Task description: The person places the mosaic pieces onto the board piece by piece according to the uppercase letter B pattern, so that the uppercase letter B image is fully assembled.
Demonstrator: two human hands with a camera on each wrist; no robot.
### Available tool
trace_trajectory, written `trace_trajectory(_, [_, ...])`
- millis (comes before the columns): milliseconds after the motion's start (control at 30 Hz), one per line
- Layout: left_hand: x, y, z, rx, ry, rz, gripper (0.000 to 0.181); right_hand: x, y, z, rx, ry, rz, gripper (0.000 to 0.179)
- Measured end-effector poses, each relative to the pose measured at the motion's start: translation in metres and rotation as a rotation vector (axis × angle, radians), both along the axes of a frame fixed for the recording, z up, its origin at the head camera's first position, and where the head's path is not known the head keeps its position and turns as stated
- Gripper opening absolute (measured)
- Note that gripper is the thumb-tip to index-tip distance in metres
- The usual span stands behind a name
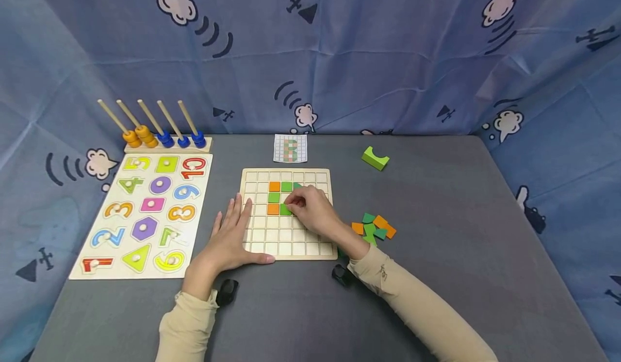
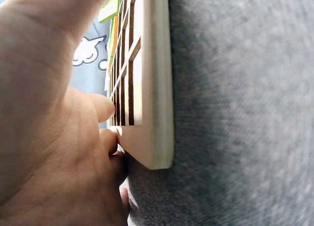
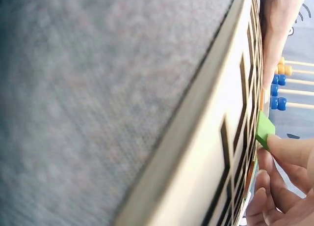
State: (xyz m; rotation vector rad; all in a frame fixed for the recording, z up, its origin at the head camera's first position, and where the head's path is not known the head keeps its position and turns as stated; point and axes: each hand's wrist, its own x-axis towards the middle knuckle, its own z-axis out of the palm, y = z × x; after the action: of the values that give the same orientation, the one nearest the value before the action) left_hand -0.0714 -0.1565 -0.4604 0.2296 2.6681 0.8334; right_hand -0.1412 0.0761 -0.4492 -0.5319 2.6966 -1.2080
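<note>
A wooden grid board (image 1: 278,248) lies in the middle of the grey table. My right hand (image 1: 315,211) is over it, with thumb and fingers pinching a light green square tile (image 3: 265,128), which stands tilted at the grid in the right wrist view. Beside that tile sits an orange tile (image 1: 273,209); above are a green tile (image 1: 274,197), another orange tile (image 1: 274,186) and a green one (image 1: 287,186). A darker green tile (image 1: 297,185) is partly hidden by my right hand. My left hand (image 1: 225,248) rests at the board's left edge, fingers spread straight, thumb along the front edge.
Loose orange and green tiles (image 1: 370,229) lie right of the board. Behind it is a printed pattern card (image 1: 290,148); a green arch block (image 1: 375,159) stands back right. At left are a number-and-shape puzzle board (image 1: 179,243) and a peg abacus (image 1: 167,145).
</note>
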Motion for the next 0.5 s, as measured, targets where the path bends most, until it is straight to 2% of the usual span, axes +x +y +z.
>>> trace_trajectory(233, [0.0, -0.001, 0.0, 0.002, -0.004, 0.002, 0.145, 0.001, 0.0, -0.002, 0.083, 0.071, -0.006, 0.015])
trace_trajectory(500, [0.0, -0.001, 0.0, 0.001, 0.011, -0.009, 0.145, 0.004, 0.012, -0.001, 0.113, 0.033, 0.017, 0.034])
